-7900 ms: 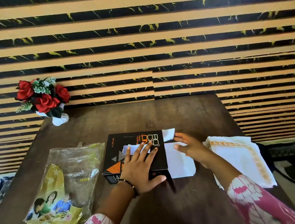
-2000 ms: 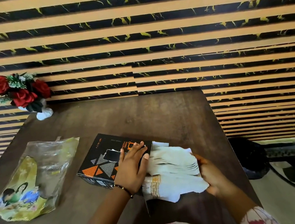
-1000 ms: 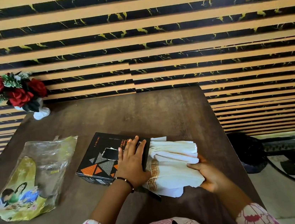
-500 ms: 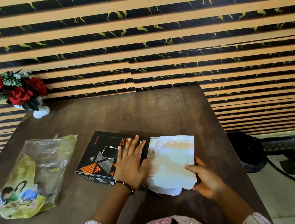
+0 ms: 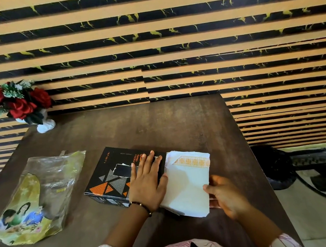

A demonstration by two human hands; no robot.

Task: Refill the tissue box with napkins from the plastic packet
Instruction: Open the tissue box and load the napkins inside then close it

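The left hand (image 5: 148,183) lies flat on the black tissue box (image 5: 111,176), steadying it. The right hand (image 5: 225,195) grips the napkin stack (image 5: 187,182) at the box's right end. Best bet: keep the stack square and slide it in slowly.

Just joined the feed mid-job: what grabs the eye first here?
The black tissue box at table centre, left hand flat on top, and the white napkins the right hand holds at its right end. Far left lies the plastic packet; red roses stand behind.
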